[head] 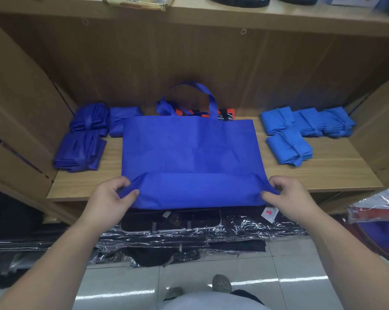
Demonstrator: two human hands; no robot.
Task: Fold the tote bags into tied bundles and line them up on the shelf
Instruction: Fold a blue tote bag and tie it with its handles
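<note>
1. A royal-blue tote bag (189, 148) lies flat in the middle of the wooden shelf (323, 173), its mouth toward the back panel and its near edge hanging slightly over the shelf's front edge.
2. The bag's bottom strip is turned up toward the person, forming a band across the near side.
3. The left hand (108, 200) holds the bag's near-left corner, with the fingers (122, 182) curled and pinching the fabric against the thumb.
4. The right hand (292, 195) does the same at the near-right corner, thumb and curled fingers pinching the cloth.
5. One bag handle (209, 95) loops upright against the back panel. An orange-and-black item (228, 113) lies just behind the bag.
6. Three dark-blue tied bundles (81, 139) sit at the shelf's left end, close together.
7. Four light-blue tied bundles (300, 130) sit at the right end, three in a back row and one in front.
8. Below the shelf lie dark goods in clear plastic wrap (189, 229). A grey shoe (221, 284) stands on the tiled floor (278, 265).
</note>
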